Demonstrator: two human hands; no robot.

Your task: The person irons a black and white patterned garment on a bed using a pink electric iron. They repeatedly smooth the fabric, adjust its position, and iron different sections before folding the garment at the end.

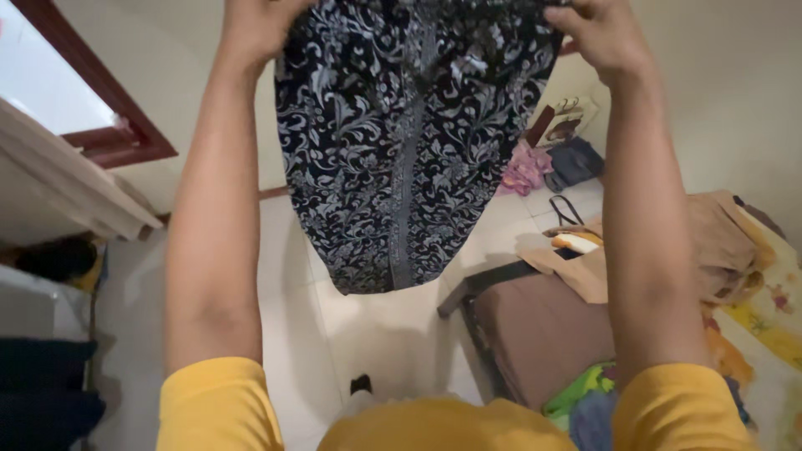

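Overhead, left hand (255, 25), right hand (603, 33) gripping patterned cloth (401, 142).

Room was pretty cluttered. White tiled floor (393, 334) underneath, with a brown mattress (543, 334) on a dark frame sitting to the right. Tan fabric (718, 242) was heaped on top of it, next to a yellow printed sheet (773, 317) and some green cloth (576, 392) near the bottom edge. Over by the far wall there was a pink garment (525, 169) bunched up just beside a dark bag (576, 163). Red-brown window frame (117, 138) up on the left, pale curtain (58, 184) below it. Something dark was stacked at the lower left (42, 392), maybe folded clothes, too shadowy to tell.
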